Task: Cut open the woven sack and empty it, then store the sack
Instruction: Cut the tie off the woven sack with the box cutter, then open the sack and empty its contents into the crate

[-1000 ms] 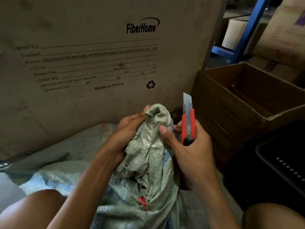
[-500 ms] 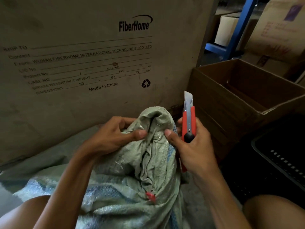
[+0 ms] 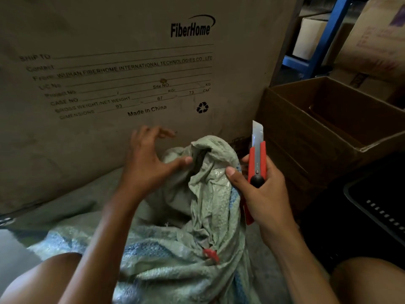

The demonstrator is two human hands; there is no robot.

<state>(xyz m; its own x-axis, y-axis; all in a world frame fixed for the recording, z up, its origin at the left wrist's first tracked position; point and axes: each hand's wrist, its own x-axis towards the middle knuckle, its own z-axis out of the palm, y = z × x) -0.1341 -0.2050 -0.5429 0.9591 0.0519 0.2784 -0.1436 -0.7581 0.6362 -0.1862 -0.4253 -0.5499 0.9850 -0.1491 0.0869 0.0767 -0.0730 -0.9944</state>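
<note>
The right hand (image 3: 266,194) gripped the red knife (image 3: 256,163), blade up, thumb pinching the sack (image 3: 197,216) between the knees. The left hand (image 3: 149,163) was open, thumb touching. That blade could nick fingers.

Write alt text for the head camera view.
A person's right hand holds a red utility knife, blade up, thumb pinching the bunched neck of a green woven sack. The left hand spreads open, thumb touching it. A printed cardboard box stands behind.
</note>
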